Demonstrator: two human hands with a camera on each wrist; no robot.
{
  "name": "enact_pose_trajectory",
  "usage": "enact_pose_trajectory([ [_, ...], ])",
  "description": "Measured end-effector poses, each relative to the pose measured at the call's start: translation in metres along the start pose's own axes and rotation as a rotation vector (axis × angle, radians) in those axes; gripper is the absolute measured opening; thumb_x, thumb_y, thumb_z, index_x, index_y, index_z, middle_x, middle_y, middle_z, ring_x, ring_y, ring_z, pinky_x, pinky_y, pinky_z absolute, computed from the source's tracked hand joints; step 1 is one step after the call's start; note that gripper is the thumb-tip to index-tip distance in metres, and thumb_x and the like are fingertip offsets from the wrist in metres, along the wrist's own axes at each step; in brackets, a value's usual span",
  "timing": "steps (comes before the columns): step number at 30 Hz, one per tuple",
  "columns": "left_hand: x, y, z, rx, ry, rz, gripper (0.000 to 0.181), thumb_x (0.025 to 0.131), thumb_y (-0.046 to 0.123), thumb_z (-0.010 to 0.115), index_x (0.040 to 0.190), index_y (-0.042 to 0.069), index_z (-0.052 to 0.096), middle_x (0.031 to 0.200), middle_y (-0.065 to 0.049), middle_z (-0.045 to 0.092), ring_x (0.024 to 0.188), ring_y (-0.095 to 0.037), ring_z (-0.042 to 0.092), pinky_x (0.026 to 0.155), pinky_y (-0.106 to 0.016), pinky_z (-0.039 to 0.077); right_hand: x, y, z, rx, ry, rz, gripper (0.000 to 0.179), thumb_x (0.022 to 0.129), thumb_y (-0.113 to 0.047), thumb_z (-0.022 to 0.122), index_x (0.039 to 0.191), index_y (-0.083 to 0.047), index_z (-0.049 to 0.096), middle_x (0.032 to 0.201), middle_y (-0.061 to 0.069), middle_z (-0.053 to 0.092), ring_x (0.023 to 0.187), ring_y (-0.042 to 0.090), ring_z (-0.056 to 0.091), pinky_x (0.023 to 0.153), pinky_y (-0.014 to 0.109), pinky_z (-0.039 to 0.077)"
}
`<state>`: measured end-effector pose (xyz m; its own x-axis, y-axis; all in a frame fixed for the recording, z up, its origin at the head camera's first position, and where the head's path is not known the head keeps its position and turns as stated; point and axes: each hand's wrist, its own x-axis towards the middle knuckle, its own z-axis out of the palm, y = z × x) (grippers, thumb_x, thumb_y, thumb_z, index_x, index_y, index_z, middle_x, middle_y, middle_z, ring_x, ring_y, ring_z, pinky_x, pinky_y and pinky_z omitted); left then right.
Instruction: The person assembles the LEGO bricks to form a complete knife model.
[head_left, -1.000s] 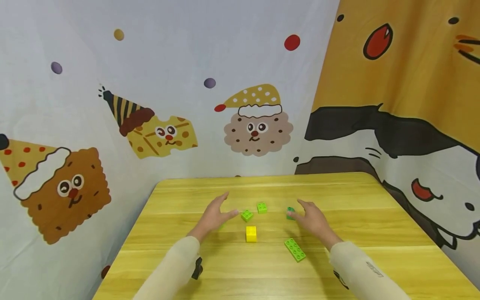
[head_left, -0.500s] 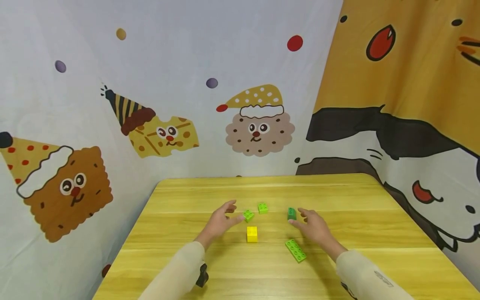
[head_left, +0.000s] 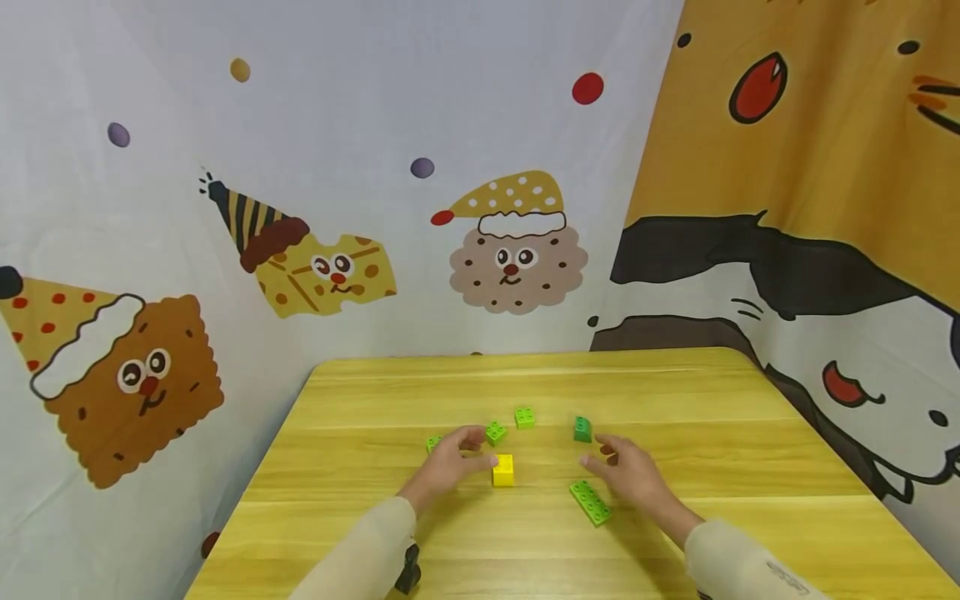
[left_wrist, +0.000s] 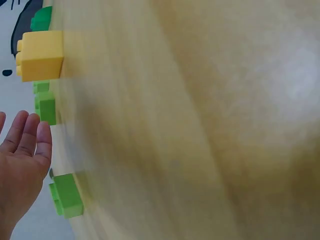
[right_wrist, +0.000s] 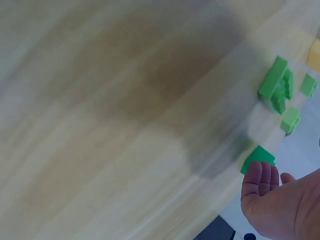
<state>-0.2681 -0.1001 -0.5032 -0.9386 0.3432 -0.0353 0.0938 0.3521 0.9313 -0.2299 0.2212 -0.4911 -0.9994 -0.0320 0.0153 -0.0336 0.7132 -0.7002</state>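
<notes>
Nearest, low and right of centre in the head view: long lime brick point(head_left: 590, 502). Then yellow brick point(head_left: 503, 471), centre; left hand's point(head_left: 446, 462) thumb tip at its edge, fingers and thumb apart, contact unclear. Right hand point(head_left: 633, 475) likewise parted, near dark green brick point(head_left: 582, 429). Leftmost lime brick point(left_wrist: 67, 196): part-hidden from head, whole at lower left of left wrist view.

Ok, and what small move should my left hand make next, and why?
Probably ease your left hand rightward until its fingers can go round the yellow brick. In the head view the thumb overlaps that brick's left edge, yet the left wrist view shows a gap between fingers and brick, and the hand holds nothing.
</notes>
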Motion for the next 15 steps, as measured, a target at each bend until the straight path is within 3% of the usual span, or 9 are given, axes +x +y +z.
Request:
enact_pose_trajectory([
  [15,-0.005,-0.006,0.010,-0.015,-0.047,-0.007,0.057,0.089,0.032,0.076,0.134,0.004,0.056,0.127,-0.010,0.059,0.116,-0.030,0.053,0.096,-0.051,0.045,-0.028,0.004,0.013,0.066,-0.013,0.041,0.067,0.088,-0.040,0.075,0.135,0.003,0.055,0.119,0.015,0.061,0.105,0.029,0.061,0.082,0.045,0.054],
])
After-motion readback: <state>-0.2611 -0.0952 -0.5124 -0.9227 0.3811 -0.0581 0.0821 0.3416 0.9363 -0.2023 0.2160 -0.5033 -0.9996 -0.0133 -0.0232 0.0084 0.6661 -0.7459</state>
